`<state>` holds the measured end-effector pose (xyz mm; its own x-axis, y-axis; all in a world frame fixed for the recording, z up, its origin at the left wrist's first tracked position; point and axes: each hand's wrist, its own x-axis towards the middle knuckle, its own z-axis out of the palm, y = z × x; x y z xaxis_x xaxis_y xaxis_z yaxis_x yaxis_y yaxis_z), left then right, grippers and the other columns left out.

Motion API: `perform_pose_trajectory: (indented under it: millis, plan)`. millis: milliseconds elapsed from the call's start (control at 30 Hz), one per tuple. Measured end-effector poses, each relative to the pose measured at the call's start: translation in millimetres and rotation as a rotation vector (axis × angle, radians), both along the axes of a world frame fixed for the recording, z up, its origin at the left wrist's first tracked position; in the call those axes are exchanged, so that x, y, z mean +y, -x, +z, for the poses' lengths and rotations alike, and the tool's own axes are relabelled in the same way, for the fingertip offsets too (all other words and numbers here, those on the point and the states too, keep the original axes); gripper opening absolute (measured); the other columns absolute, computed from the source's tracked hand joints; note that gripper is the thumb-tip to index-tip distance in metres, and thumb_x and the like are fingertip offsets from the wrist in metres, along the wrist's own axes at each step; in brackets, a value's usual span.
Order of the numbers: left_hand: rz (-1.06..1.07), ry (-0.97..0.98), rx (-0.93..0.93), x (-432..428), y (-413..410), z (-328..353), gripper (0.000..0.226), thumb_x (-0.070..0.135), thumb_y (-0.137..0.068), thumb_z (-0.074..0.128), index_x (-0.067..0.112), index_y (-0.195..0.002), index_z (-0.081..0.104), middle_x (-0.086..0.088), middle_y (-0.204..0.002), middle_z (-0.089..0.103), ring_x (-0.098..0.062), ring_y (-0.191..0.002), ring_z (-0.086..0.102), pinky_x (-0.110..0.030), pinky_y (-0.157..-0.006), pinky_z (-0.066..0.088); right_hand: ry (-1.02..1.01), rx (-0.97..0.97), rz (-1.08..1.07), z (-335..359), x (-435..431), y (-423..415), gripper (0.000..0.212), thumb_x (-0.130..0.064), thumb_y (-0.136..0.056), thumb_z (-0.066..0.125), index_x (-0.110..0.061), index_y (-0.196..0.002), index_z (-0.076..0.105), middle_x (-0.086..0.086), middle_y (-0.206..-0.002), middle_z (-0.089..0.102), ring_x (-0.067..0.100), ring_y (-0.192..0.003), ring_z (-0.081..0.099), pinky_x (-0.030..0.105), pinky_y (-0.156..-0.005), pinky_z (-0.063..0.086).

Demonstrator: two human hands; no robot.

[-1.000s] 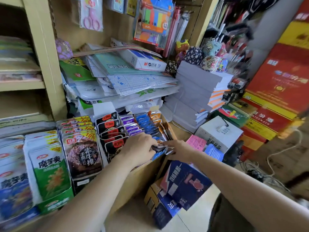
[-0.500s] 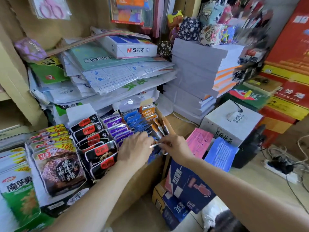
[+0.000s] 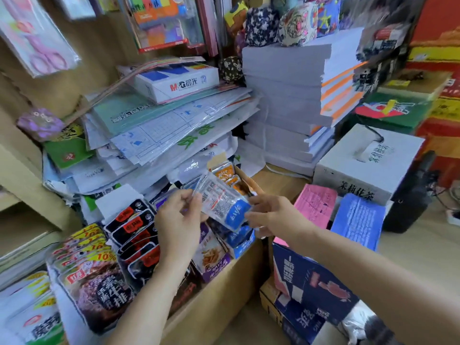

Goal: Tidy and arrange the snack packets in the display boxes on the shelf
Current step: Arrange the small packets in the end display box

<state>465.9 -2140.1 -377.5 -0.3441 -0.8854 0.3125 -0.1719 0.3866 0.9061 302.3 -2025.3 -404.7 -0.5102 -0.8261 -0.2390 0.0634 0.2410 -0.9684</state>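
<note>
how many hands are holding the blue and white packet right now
2: the left hand pinches the upper left edge of the blue and white packet, and the right hand grips its blue lower right end.

Blue packet (image 3: 224, 204) now aloft between left hand (image 3: 178, 221) and right hand (image 3: 270, 216).

a small snack-and-stationery shop: display boxes (image 3: 244, 247) of snack packets (image 3: 99, 295) sit under and left of the left hand (image 3: 179, 220), reams of white paper (image 3: 281, 95) stand stacked beyond the right hand (image 3: 271, 215), packaged scissors (image 3: 42, 46) hang high up left of both.
</note>
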Motion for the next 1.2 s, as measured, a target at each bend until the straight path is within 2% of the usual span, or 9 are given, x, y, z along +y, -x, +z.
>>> perform_pose_trajectory:
  millis: [200, 367, 633, 733, 833, 1000, 1067, 1133, 1200]
  plan:
    - [-0.077, -0.456, 0.338, 6.6, -0.4, 6.2, 0.011, 0.006, -0.098, 0.061, 0.009, -0.106, 0.068, -0.005, -0.097, 0.077, -0.016, -0.087, 0.075, -0.021, -0.069, 0.058, 0.060, -0.322, 0.013, 16.1, -5.4, 4.1, 0.053, -0.019, -0.084, 0.078, -0.013, -0.131, 0.054, 0.012, -0.112, 0.072, 0.025, -0.099, 0.074, 0.045, -0.085, 0.061]
    - [-0.160, -0.597, 0.312, 1.6, -1.2, -4.0, 0.030, -0.007, -0.092, 0.064, 0.007, -0.118, 0.061, -0.011, -0.105, 0.076, -0.021, -0.093, 0.075, -0.026, -0.070, 0.059, 0.186, -0.458, 0.002, 12.5, -20.3, 2.9, 0.038, -0.005, -0.084, 0.074, -0.001, -0.119, 0.060, 0.018, -0.107, 0.075, 0.033, -0.100, 0.073, 0.054, -0.093, 0.056]
    - [-0.252, -0.203, 0.001, -8.1, -14.3, 0.4, 0.056, 0.022, -0.080, 0.084, 0.036, -0.127, 0.058, 0.009, -0.124, 0.067, -0.011, -0.113, 0.066, -0.036, -0.092, 0.056, 0.220, -0.187, 0.156, 20.0, -15.1, 19.7, 0.031, 0.005, -0.084, 0.072, 0.007, -0.113, 0.060, 0.022, -0.112, 0.073, 0.037, -0.103, 0.072, 0.049, -0.088, 0.060]
    - [-0.273, 0.258, -0.321, -8.7, -15.6, 0.3, 0.079, 0.042, -0.071, 0.088, 0.041, -0.139, 0.049, 0.020, -0.138, 0.050, -0.002, -0.130, 0.047, -0.025, -0.101, 0.041, 0.242, -0.188, 0.184, 21.2, -16.4, 20.5, 0.023, 0.006, -0.083, 0.073, 0.002, -0.104, 0.064, 0.025, -0.111, 0.072, 0.041, -0.104, 0.070, 0.046, -0.086, 0.061]
    - [-0.344, 0.634, -0.605, 2.2, -10.1, -5.3, 0.085, 0.065, -0.065, 0.078, 0.039, -0.141, 0.052, 0.017, -0.147, 0.041, -0.008, -0.135, 0.038, -0.029, -0.104, 0.036, 0.242, -0.239, 0.154, 20.0, -17.8, 16.7, 0.022, 0.007, -0.082, 0.074, -0.001, -0.103, 0.069, 0.020, -0.110, 0.074, 0.036, -0.100, 0.072, 0.035, -0.076, 0.061]
    - [-0.383, 0.434, -0.494, 3.1, -7.2, -17.2, 0.067, 0.052, -0.076, 0.075, 0.038, -0.139, 0.057, 0.022, -0.144, 0.046, -0.006, -0.130, 0.051, -0.036, -0.096, 0.056, 0.128, -0.324, 0.116, 21.0, -15.1, 16.2, 0.040, -0.021, -0.088, 0.074, -0.002, -0.122, 0.064, 0.016, -0.115, 0.073, 0.028, -0.104, 0.072, 0.036, -0.080, 0.059]
    - [-0.367, 0.353, -0.407, 1.9, -6.9, -15.6, 0.061, 0.045, -0.078, 0.078, 0.036, -0.137, 0.061, 0.020, -0.142, 0.051, -0.002, -0.129, 0.052, -0.024, -0.097, 0.053, 0.099, -0.434, 0.124, 23.8, -13.9, 15.1, 0.051, -0.040, -0.089, 0.069, -0.005, -0.125, 0.063, 0.016, -0.117, 0.072, 0.026, -0.104, 0.071, 0.035, -0.082, 0.059]
    - [-0.338, 0.233, -0.324, 1.7, -6.9, -12.3, 0.048, 0.033, -0.084, 0.077, 0.033, -0.130, 0.067, 0.016, -0.132, 0.062, 0.004, -0.121, 0.057, -0.012, -0.095, 0.048, 0.105, -0.556, 0.153, 24.5, -12.3, 13.2, 0.062, -0.056, -0.084, 0.066, -0.008, -0.122, 0.065, 0.015, -0.114, 0.071, 0.029, -0.107, 0.068, 0.045, -0.096, 0.056]
    - [-0.354, -0.011, -0.218, 4.1, -6.0, -5.6, 0.028, 0.025, -0.091, 0.071, 0.037, -0.116, 0.074, 0.009, -0.112, 0.074, -0.004, -0.105, 0.068, -0.024, -0.090, 0.056, 0.148, -0.637, 0.166, 24.4, -10.9, 10.9, 0.066, -0.059, -0.086, 0.063, -0.007, -0.126, 0.064, 0.015, -0.114, 0.068, 0.032, -0.113, 0.066, 0.053, -0.105, 0.049]
